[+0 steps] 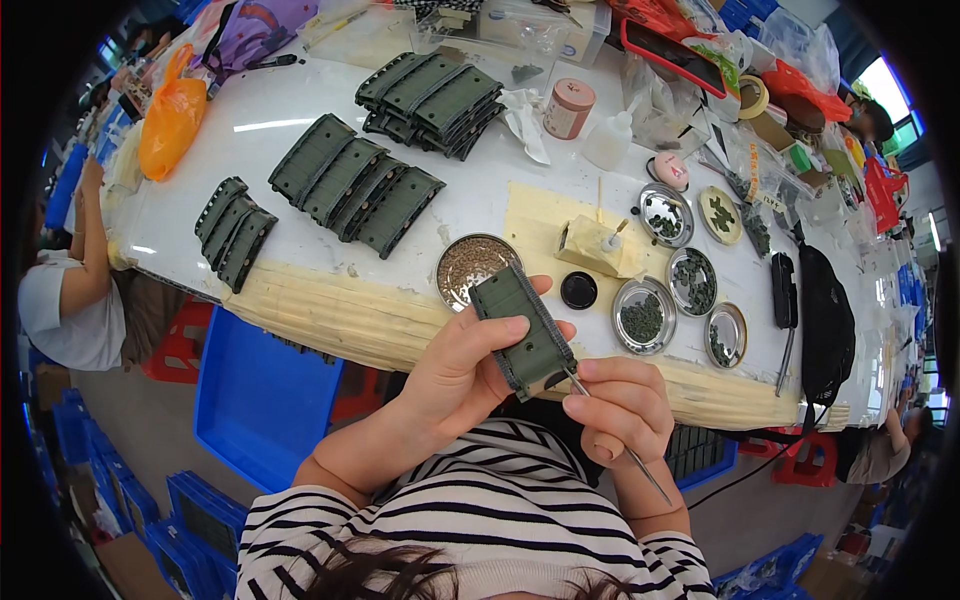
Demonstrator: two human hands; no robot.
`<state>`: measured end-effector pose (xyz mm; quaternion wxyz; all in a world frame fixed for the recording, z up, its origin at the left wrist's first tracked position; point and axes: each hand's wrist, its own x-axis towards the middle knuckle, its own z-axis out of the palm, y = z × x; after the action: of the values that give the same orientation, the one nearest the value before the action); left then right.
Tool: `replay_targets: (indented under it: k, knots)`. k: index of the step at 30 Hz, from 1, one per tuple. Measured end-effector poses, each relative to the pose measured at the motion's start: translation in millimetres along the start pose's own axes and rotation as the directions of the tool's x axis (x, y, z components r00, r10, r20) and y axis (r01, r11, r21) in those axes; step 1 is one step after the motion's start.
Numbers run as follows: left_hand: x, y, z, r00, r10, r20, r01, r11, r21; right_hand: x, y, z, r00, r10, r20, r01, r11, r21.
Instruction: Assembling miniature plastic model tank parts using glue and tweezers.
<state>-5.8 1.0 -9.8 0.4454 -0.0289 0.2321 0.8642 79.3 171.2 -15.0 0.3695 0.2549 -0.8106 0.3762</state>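
My left hand (455,365) is closed around a dark green model panel (520,325), with the thumb lying across its face. Ridged strips run along the panel's long edges, and a small dark hole shows near its lower part. In my right hand (625,405) is a slim metal tool (650,476) that looks like tweezers, pinched between thumb and fingers. Its tip meets the panel's lower right edge; any tiny part there is too small to make out. Just beyond the panel stands a round metal dish (443,268) of small brown pieces.
Stacked green panels (430,95) lie at the back, with more panels (350,185) at the left. Several dishes (641,347) of tiny green parts sit at right, near a black cap (578,290) and a cream block (597,247). A blue bin (255,400) is below the table edge.
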Motion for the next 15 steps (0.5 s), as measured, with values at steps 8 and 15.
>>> replay_targets:
  k: [8, 15]
  knots:
    - [6.0, 8.5, 12.1, 0.995, 0.098, -0.022, -0.095, 0.988, 0.118, 6.5, 6.2, 2.1, 0.988, 0.105, -0.111, -0.082, 0.978, 0.191]
    - [10.9, 16.8, 0.4, 0.981, 0.138, 0.138, -0.127, 0.988, -0.083, 17.7, 0.6, -10.1, 0.981, 0.145, -0.127, -0.115, 0.969, 0.217]
